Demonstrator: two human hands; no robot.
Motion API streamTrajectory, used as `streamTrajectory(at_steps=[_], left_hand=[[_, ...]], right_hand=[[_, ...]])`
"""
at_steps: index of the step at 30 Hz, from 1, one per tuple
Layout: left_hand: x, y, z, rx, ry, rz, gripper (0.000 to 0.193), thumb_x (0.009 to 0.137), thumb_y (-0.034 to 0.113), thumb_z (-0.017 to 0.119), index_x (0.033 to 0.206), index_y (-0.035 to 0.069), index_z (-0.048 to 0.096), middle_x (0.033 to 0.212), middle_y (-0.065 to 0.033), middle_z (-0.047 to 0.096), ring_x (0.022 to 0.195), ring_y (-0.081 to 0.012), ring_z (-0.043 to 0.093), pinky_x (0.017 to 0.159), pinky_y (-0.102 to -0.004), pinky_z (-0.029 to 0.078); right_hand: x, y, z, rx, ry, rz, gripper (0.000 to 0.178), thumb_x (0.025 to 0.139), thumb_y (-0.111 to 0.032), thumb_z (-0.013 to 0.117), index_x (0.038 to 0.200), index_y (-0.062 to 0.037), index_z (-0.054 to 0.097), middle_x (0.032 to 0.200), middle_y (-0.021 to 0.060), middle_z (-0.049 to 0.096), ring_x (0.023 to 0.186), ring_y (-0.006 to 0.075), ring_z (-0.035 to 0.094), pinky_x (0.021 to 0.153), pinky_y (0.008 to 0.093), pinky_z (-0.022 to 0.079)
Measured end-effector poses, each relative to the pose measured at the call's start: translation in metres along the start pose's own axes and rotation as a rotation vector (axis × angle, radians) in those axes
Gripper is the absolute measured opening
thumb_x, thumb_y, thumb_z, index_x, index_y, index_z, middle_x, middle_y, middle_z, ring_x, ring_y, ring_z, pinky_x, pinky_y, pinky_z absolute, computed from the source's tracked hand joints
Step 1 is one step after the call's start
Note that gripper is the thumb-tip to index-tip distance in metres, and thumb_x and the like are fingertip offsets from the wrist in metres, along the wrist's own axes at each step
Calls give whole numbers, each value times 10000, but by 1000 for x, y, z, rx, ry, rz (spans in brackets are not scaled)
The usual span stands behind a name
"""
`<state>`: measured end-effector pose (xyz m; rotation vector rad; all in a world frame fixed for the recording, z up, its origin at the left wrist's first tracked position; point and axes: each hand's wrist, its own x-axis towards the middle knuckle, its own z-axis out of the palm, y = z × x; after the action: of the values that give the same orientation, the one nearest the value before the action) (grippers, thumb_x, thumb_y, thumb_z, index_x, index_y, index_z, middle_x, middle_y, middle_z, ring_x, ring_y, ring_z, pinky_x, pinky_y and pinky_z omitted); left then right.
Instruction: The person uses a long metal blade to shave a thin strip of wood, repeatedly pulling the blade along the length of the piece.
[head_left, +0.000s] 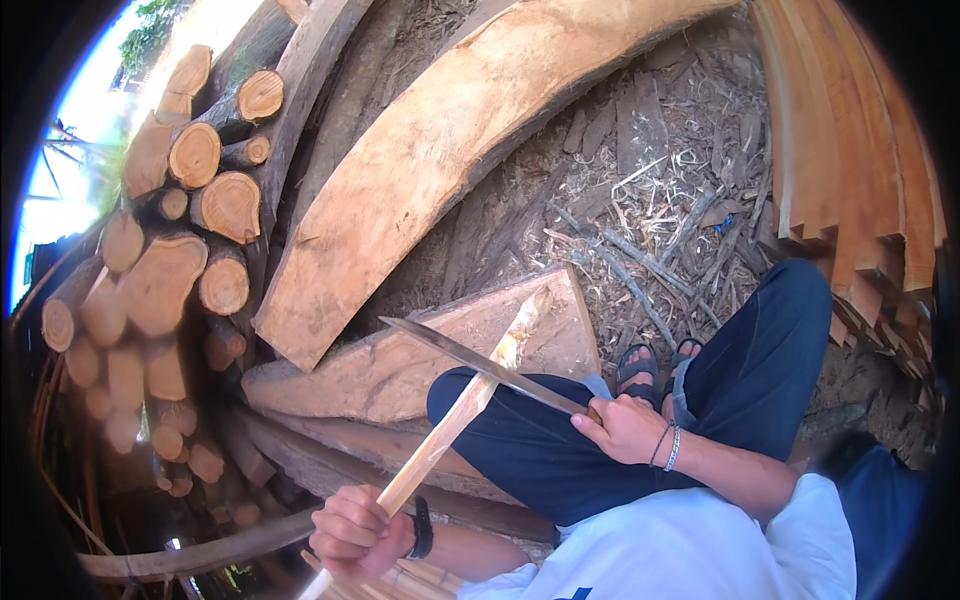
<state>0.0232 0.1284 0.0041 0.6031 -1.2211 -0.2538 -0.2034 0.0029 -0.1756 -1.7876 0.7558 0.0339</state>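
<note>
**Blade Laid Across a Wooden Stick, Seated Among Timber**

Outdoors, in a wood yard, seated low with knees bent, dark blue trousers and sandalled feet toward the middle of the view. Left hand low in the frame, fingers clenched around the near end of a long pale wooden stick that slants up and away over the left knee. Right hand resting on the lap, fingers wrapped tight around the handle of a long knife, thin bracelets at the wrist. Blade running up and to the left, crossing the stick about midway and touching it there. Black wristwatch on the left wrist.

Ground: bare earth strewn with wood shavings, splinters and thin offcuts. Just ahead of the knees, a thick rough-sawn slab, the far end of the stick lying over it. Beyond that, a broad pale plank, curving in the lens, leaning up and away. To the left, a tall stack of round logs, cut ends facing out, bright sky behind. To the right, a pile of sawn boards in orange-brown tones, ends stepped. Daylight strong at the upper left, shade over the seated spot.
</note>
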Motion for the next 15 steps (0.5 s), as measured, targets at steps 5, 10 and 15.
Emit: streamTrajectory(at_steps=[5, 10, 15], left_hand=[[2, -2, 1, -7, 9, 2, 450, 891, 150, 435, 473, 138, 268, 369, 9, 356, 272, -67, 315, 299, -191, 292], [-1, -1, -4, -5, 22, 0, 460, 898, 155, 441, 471, 138, 271, 370, 12, 353, 274, -66, 318, 300, -187, 296], [2, 0, -3, -2, 6, -3, 472, 909, 163, 442, 469, 135, 274, 375, 10, 358, 273, -66, 322, 301, -189, 284]], right_hand=[[22, 30, 5, -15, 111, 5, 601, 987, -477, 414, 784, 46, 631, 619, 267, 608, 644, 433, 646, 614, 503, 516], [15, 15, -2, -9, -12, 0, 617, 985, -493, 407, 794, 46, 639, 621, 267, 611, 646, 431, 646, 638, 506, 516], [27, 30, -1, -26, 67, 14, 633, 983, -494, 410, 742, 48, 632, 634, 273, 612, 648, 431, 644, 658, 497, 515]])
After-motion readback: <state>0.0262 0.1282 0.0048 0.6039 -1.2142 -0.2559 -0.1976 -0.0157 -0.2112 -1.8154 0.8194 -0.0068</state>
